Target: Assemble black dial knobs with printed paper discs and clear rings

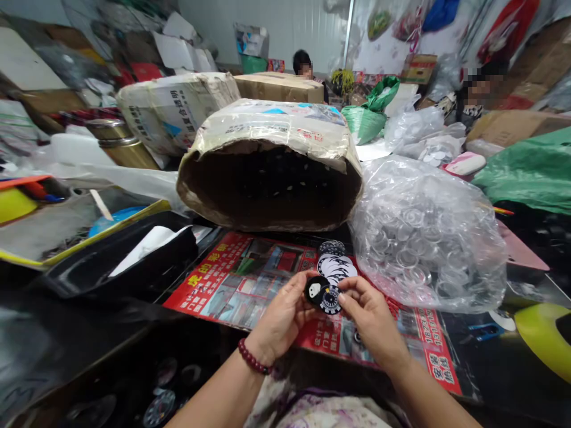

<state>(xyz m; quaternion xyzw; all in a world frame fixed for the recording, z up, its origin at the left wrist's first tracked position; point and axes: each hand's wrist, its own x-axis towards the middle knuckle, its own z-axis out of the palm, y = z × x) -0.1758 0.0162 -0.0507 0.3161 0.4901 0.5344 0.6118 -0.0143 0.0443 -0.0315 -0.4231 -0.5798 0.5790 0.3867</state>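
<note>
My left hand [285, 312], with a dark red bead bracelet at the wrist, pinches a round black piece [314, 289] with a white mark. My right hand [368, 312] holds a black-and-white patterned disc [331, 299] by its right edge. The disc overlaps the black piece, and both are above a red printed board [232, 279]. Just behind my fingers, white discs with black marks [338, 267] lie fanned out, with dark patterned discs [331, 247] beyond them.
A large open sack [276, 128] lies behind the board, dark pieces inside. Right of it sits a clear bag of transparent rings [414, 238]. A black tray [125, 261] is at left, blue snips [486, 331] at right. Two people [303, 64] are in the background.
</note>
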